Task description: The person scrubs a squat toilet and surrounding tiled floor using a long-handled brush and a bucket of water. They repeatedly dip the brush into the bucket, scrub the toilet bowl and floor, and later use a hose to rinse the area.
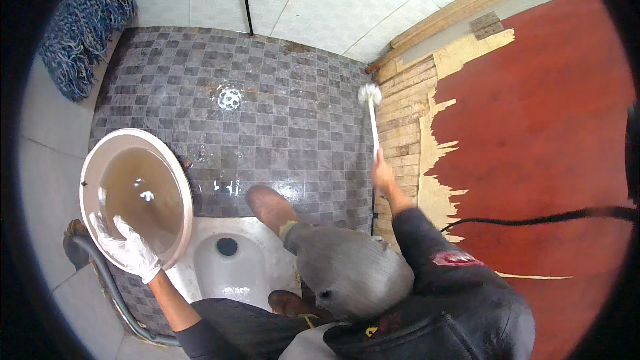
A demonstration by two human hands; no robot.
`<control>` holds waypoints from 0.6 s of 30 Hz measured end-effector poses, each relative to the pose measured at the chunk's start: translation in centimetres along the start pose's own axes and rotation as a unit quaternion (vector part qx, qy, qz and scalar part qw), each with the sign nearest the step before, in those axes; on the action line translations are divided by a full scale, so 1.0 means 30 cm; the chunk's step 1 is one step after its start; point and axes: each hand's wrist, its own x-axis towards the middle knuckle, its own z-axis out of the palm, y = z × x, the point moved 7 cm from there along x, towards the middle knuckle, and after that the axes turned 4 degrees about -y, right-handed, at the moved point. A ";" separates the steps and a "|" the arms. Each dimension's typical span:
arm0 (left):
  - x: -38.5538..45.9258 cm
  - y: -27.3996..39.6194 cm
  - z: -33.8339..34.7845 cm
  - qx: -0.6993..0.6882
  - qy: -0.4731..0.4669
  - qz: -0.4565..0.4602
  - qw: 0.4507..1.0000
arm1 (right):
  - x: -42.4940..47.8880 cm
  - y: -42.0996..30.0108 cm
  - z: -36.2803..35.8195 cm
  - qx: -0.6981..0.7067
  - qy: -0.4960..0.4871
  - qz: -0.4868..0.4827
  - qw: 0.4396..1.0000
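In my bare right hand (382, 175) is the white handle of a toilet brush (374, 120). Its round bristle head rests near where the grey tiled floor (280, 130) meets the wooden boards (400, 125). My left hand (127, 247), in a thin whitish disposable glove, lies over the near rim of a pale plastic basin (186, 185). Its fingers are spread inside, over the brownish water (145, 195); the glove hides part of the rim. A squat toilet pan (230, 272) is set in the floor before me, beside my brown boot (270, 205).
A round floor drain (230, 99) lies beyond the basin. The boards border a torn red floor covering (530, 125), crossed by a black cable or hose (540, 219). A grey hose (112, 285) runs at left. A blue shaggy mat (90, 25) hangs at upper left. The floor is wet.
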 end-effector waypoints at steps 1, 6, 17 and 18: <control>-0.013 0.007 0.028 -0.026 -0.012 0.006 1.000 | 0.132 0.005 -0.063 -0.011 0.027 -0.002 1.000; -0.026 -0.042 0.006 -0.015 -0.027 0.023 0.999 | 0.189 -0.203 -0.048 0.072 -0.060 0.110 0.990; -0.050 0.116 0.141 -0.057 -0.057 0.008 0.997 | 0.384 0.018 -0.224 0.006 -0.003 0.057 0.998; -0.024 0.099 0.080 -0.028 -0.046 -0.002 0.999 | 0.315 -0.181 -0.135 0.133 -0.012 0.064 0.989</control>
